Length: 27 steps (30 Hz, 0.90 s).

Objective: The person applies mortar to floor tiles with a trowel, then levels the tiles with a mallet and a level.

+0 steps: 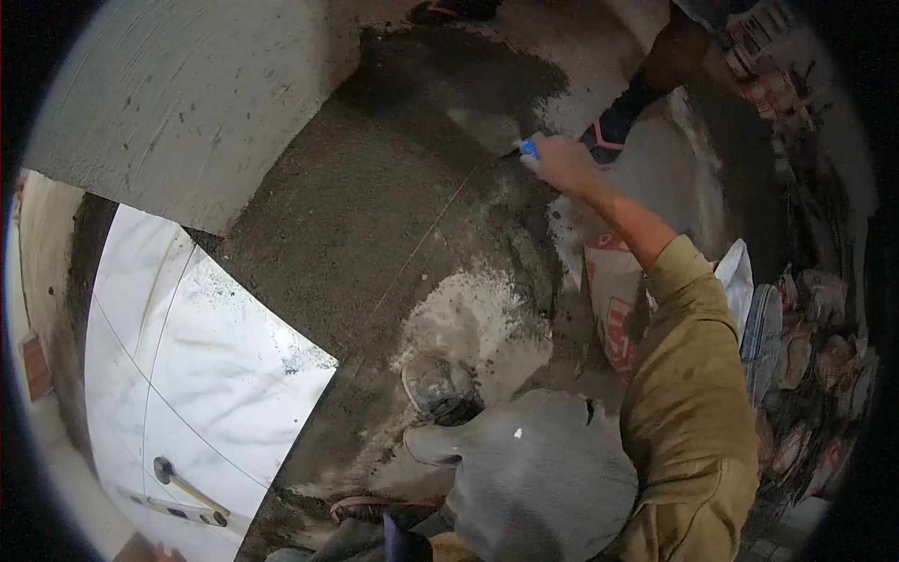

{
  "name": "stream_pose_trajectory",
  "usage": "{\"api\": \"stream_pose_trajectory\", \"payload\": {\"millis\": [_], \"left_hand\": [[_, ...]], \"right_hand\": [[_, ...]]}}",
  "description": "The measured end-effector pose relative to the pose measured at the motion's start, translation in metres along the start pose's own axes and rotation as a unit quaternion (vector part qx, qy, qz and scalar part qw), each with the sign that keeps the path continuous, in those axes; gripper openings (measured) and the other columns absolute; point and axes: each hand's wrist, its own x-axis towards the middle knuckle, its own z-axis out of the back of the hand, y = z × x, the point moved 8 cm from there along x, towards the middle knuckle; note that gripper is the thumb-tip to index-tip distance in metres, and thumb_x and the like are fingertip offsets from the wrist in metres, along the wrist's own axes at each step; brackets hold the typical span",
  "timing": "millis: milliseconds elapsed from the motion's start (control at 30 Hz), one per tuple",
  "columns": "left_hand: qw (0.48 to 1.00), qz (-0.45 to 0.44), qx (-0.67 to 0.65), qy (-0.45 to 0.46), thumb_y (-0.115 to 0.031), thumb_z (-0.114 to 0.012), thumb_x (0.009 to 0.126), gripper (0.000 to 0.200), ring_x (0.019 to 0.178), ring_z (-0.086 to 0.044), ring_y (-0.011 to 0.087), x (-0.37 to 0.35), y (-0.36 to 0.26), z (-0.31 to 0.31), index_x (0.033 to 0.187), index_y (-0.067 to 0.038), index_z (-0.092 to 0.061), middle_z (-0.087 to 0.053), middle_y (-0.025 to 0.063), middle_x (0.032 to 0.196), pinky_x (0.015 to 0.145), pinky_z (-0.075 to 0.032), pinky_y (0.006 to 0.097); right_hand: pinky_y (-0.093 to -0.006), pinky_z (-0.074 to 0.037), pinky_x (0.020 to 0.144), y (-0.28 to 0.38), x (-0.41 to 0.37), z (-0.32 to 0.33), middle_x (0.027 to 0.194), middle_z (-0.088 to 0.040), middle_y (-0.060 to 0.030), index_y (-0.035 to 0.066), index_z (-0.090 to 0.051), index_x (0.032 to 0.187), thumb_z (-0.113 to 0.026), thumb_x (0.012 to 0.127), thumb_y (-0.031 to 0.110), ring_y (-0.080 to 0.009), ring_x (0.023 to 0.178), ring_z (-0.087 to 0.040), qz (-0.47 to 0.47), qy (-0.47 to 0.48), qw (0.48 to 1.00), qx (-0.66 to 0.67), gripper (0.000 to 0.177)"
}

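My right hand (567, 167) reaches far forward, its fingers wrapped round the blue handle of a trowel (485, 131). The trowel's grey, slightly blurred blade lies flat against the dark wet mortar bed (346, 215). A thin line (421, 242) crosses the mortar from near the blade back toward me. At the bottom left edge, a sliver of skin looks like my left hand (148, 551); its fingers are mostly cut off. Close to it is a large white veined tile (187, 347). On this tile lie a mallet (192, 492) and a spirit level (173, 509).
Grey cloth, seemingly my bent knee (543, 478), fills the bottom middle, with a dusty shoe (440, 386) before it. Another person's foot (609, 136) stands beyond my right hand. A printed sack (613, 309) is under my right arm. A grey slab (187, 103) borders the mortar.
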Motion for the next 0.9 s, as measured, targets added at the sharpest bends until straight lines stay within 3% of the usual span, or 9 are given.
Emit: {"api": "stream_pose_trajectory", "payload": {"millis": [300, 433, 567, 633, 667, 733, 800, 833, 900], "left_hand": [[1.000, -0.001, 0.010, -0.009, -0.007, -0.065, 0.077, 0.055, 0.078, -0.064, 0.0313, 0.013, -0.035, -0.016, 0.131, -0.004, -0.057, -0.066, 0.0308, 0.095, 0.072, -0.052, 0.0467], [1.000, 0.001, 0.016, -0.018, -0.007, -0.065, 0.077, 0.055, 0.078, -0.065, 0.0319, 0.011, -0.058, -0.012, 0.131, -0.005, -0.057, -0.066, 0.0315, 0.096, 0.073, -0.052, 0.0474], [0.999, 0.008, 0.007, -0.031, -0.008, -0.065, 0.077, 0.055, 0.078, -0.065, 0.0325, 0.010, -0.066, -0.019, 0.132, -0.005, -0.057, -0.066, 0.0323, 0.096, 0.074, -0.052, 0.0480], [0.999, 0.009, 0.012, -0.034, -0.008, -0.065, 0.077, 0.055, 0.079, -0.065, 0.0328, 0.016, -0.060, -0.015, 0.132, -0.006, -0.057, -0.066, 0.0326, 0.096, 0.074, -0.052, 0.0484], [0.999, 0.015, 0.009, -0.035, -0.008, -0.065, 0.077, 0.055, 0.079, -0.066, 0.0330, 0.014, -0.054, -0.021, 0.132, -0.006, -0.057, -0.066, 0.0328, 0.096, 0.075, -0.052, 0.0486], [0.999, 0.029, 0.006, -0.037, -0.008, -0.065, 0.077, 0.055, 0.079, -0.066, 0.0333, 0.008, -0.036, -0.026, 0.132, -0.006, -0.057, -0.066, 0.0332, 0.097, 0.075, -0.052, 0.0489], [0.998, 0.036, 0.002, -0.042, -0.009, -0.065, 0.077, 0.055, 0.079, -0.066, 0.0336, 0.008, -0.024, -0.028, 0.132, -0.006, -0.057, -0.066, 0.0335, 0.097, 0.075, -0.052, 0.0492], [0.998, 0.039, -0.001, -0.044, -0.009, -0.065, 0.077, 0.055, 0.079, -0.066, 0.0338, 0.007, -0.018, -0.030, 0.132, -0.006, -0.057, -0.066, 0.0337, 0.097, 0.076, -0.052, 0.0494], [0.997, 0.052, -0.004, -0.048, -0.009, -0.065, 0.077, 0.055, 0.080, -0.066, 0.0341, 0.004, 0.002, -0.032, 0.132, -0.007, -0.057, -0.066, 0.0341, 0.097, 0.076, -0.052, 0.0498]], "right_hand": [[-0.0538, -0.051, 0.080, 0.014, 0.000, -0.012, 0.100, -0.066, -0.0229, 0.005, -0.058, 0.109, -0.057, 0.091, 0.042, -0.0413, 0.094, -0.065, 0.048, 0.037, 0.998, -0.025, 0.040], [-0.0520, -0.049, 0.084, -0.067, 0.061, 0.012, 0.102, -0.067, -0.0218, 0.007, -0.061, 0.115, -0.055, 0.093, 0.043, -0.0413, 0.098, -0.064, -0.028, -0.103, 0.993, -0.058, 0.043], [-0.0530, -0.048, 0.084, -0.136, 0.107, 0.023, 0.105, -0.066, -0.0239, 0.003, -0.063, 0.113, -0.054, 0.094, 0.040, -0.0427, 0.101, -0.063, -0.127, -0.134, 0.982, -0.046, 0.042], [-0.0515, -0.048, 0.086, -0.156, 0.101, 0.016, 0.106, -0.066, -0.0258, -0.001, -0.064, 0.108, -0.054, 0.094, 0.039, -0.0438, 0.101, -0.062, -0.198, -0.173, 0.963, 0.057, 0.043], [-0.0515, -0.048, 0.086, -0.158, 0.096, 0.005, 0.106, -0.066, -0.0258, -0.001, -0.064, 0.108, -0.054, 0.094, 0.039, -0.0438, 0.101, -0.062, -0.193, -0.176, 0.964, 0.053, 0.043], [-0.0503, -0.047, 0.090, -0.136, 0.060, -0.013, 0.108, -0.065, -0.0274, -0.001, -0.064, 0.112, -0.054, 0.094, 0.043, -0.0445, 0.101, -0.062, -0.024, -0.370, 0.928, 0.035, 0.049], [-0.0476, -0.046, 0.094, -0.130, 0.027, -0.051, 0.117, -0.063, -0.0269, 0.003, -0.060, 0.123, -0.056, 0.092, 0.049, -0.0427, 0.107, -0.061, -0.266, -0.138, 0.920, 0.251, 0.056], [-0.0476, -0.046, 0.094, -0.182, 0.037, -0.122, 0.117, -0.063, -0.0269, 0.003, -0.060, 0.123, -0.056, 0.092, 0.049, -0.0427, 0.107, -0.061, -0.263, -0.141, 0.921, 0.249, 0.056], [-0.0409, -0.046, 0.096, -0.264, 0.146, -0.207, 0.138, -0.052, -0.0232, 0.011, -0.060, 0.129, -0.053, 0.092, 0.055, -0.0329, 0.131, -0.047, 0.013, -0.012, 0.969, 0.248, 0.058]]}}
